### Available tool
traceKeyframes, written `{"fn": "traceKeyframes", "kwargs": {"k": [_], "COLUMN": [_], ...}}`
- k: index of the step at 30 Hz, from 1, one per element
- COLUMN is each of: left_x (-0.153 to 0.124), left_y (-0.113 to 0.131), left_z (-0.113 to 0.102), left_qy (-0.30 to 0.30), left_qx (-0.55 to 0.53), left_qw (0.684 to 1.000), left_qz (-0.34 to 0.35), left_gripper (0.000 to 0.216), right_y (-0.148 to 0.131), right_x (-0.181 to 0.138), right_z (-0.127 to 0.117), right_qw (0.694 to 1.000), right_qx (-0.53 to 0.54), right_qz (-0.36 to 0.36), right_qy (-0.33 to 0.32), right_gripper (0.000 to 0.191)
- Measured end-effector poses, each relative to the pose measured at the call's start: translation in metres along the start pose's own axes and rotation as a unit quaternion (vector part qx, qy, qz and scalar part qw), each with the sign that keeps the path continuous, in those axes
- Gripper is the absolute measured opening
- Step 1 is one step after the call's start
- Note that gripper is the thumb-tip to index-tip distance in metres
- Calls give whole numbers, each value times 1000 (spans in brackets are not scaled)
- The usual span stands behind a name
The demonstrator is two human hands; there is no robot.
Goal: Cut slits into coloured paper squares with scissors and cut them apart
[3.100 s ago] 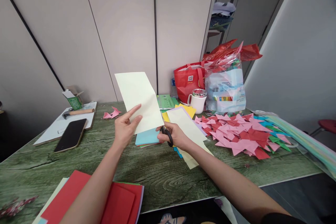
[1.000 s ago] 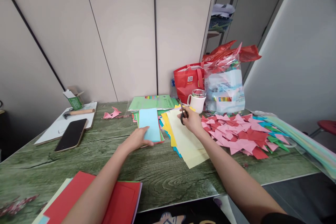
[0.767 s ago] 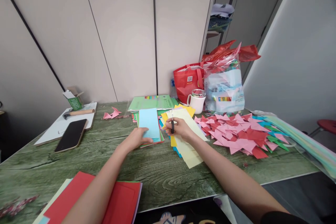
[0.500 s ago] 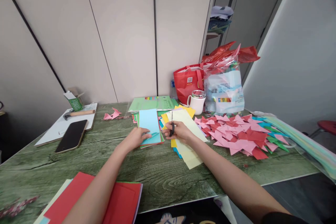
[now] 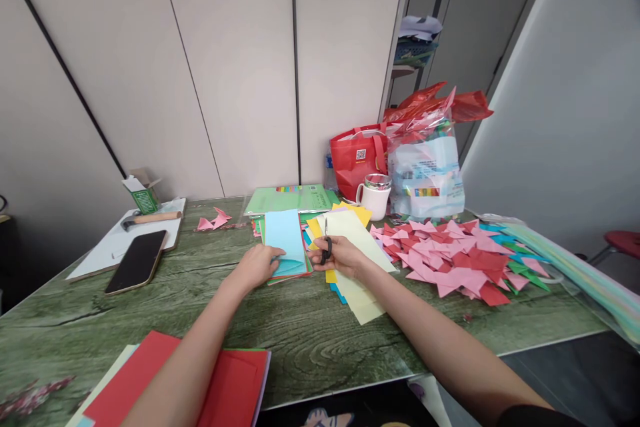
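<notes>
My left hand (image 5: 257, 265) is at the lower left edge of a light blue sheet of paper (image 5: 283, 230), its fingers closed on the near edge, which bends up. That sheet lies on a stack of coloured papers, whose red and green edges show beneath. Black-handled scissors (image 5: 326, 250) are in my right hand (image 5: 340, 257), blades pointing away from me. Under that hand lies a fanned pile of pale yellow paper (image 5: 363, 303), with yellow and blue sheets showing at its sides.
Pink and red folded paper pieces (image 5: 450, 257) are heaped on the right. Behind stand a white mug (image 5: 374, 200), a red bag (image 5: 353, 160) and a filled plastic bag (image 5: 427, 173). A phone (image 5: 137, 262) and a hammer (image 5: 153, 217) lie left; red paper (image 5: 145, 380) lies in front.
The light blue sheet's near edge has bent up further, and my left fingers have shifted slightly with it. My right hand keeps the scissors in nearly the same place.
</notes>
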State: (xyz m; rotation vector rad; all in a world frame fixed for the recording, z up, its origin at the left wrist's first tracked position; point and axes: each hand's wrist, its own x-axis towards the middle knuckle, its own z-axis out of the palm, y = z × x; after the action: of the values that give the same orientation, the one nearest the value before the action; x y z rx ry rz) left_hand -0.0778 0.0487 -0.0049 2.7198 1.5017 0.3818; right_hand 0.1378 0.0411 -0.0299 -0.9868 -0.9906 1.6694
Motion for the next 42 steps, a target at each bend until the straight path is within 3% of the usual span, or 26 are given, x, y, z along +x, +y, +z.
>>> {"fn": "traceKeyframes", "kwargs": {"k": [3,4,7,9,13,20,25,28,31,33,34,36,38,40,42], "left_x": [-1,-2,-8,-11,-11,-7,-6,-5,-2,1,4,7,10,10,8], "left_y": [6,8,17,23,33,38,35,35,38,39,38,34,28,22,19], "left_z": [-3,-4,-7,-7,-6,-2,-1,0,-1,-4,-6,-11,-15,-16,-14], "left_qy": [105,180,372,410,363,293,268,279,309,316,315,222,87,38,19], "left_qx": [-8,-26,-70,-73,-98,-162,-159,-193,-273,-383,-462,-610,-705,-730,-730], "left_qw": [994,983,919,893,892,902,904,898,892,865,829,758,696,668,671], "left_qz": [0,21,114,170,251,274,293,278,183,71,14,-63,-108,-137,-129], "left_gripper": [36,38,44,48,47,44,42,39,36,43,52,60,65,64,52], "right_y": [-1,-1,-3,-4,-5,-10,-6,-4,-5,-7,-7,-7,-6,-4,-4], "right_x": [1,1,0,-1,-5,-6,2,5,5,4,3,2,0,0,-1], "right_z": [0,0,1,4,9,9,4,1,-1,-1,0,2,3,5,5], "right_qw": [1000,999,996,991,979,979,981,978,976,978,980,984,986,986,986], "right_qx": [23,35,78,106,134,126,141,149,151,147,143,130,113,103,110], "right_qz": [-10,-14,-25,-35,-91,-131,-131,-143,-159,-149,-140,-123,-112,-104,-105], "right_qy": [-2,-5,-35,-73,-120,-91,-39,-21,-18,-5,4,24,53,74,71], "right_gripper": [21,22,27,32,32,39,31,30,34,39,41,45,45,43,41]}}
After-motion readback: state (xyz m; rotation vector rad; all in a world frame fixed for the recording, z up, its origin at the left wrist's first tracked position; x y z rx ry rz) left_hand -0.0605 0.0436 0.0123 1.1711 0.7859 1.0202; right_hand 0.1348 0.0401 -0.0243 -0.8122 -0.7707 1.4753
